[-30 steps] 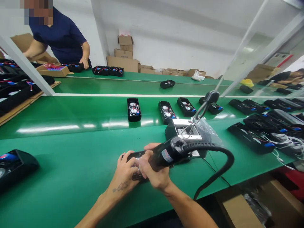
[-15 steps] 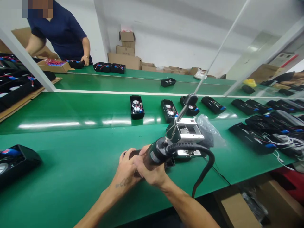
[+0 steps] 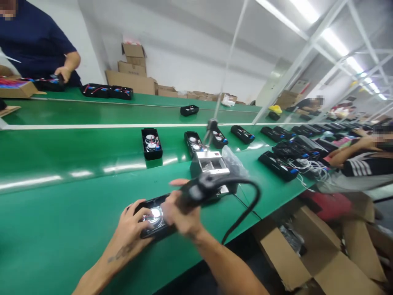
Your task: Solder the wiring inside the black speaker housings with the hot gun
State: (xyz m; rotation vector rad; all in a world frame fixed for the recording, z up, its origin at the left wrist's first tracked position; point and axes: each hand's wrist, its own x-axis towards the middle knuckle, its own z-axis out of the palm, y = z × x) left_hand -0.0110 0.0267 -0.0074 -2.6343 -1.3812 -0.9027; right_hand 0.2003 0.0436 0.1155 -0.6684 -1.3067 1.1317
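My right hand (image 3: 184, 217) is wrapped round a black electric screwdriver (image 3: 194, 194), whose thick cable loops off to the right. The tool is blurred and its tip is hidden behind my hand. Under it on the bench lies a black speaker housing (image 3: 158, 201), open side up, with a round silver speaker (image 3: 156, 217) inside. My left hand (image 3: 133, 223) grips the housing's left end, fingers over the rim and by the speaker. Just beyond stands a silver-and-black screw-feeder-like box (image 3: 213, 164).
Several open speaker housings (image 3: 152, 143) stand along the green line. Clear plastic (image 3: 233, 162) lies beside the metal box. White cables (image 3: 311, 168) and more housings are at right. Co-workers sit at right and stand at back left (image 3: 37, 41). Open cartons (image 3: 282, 254) fill the floor below right.
The view has swung to the right. My right hand and the screwdriver have moved away from my left hand, uncovering the speaker in the housing.
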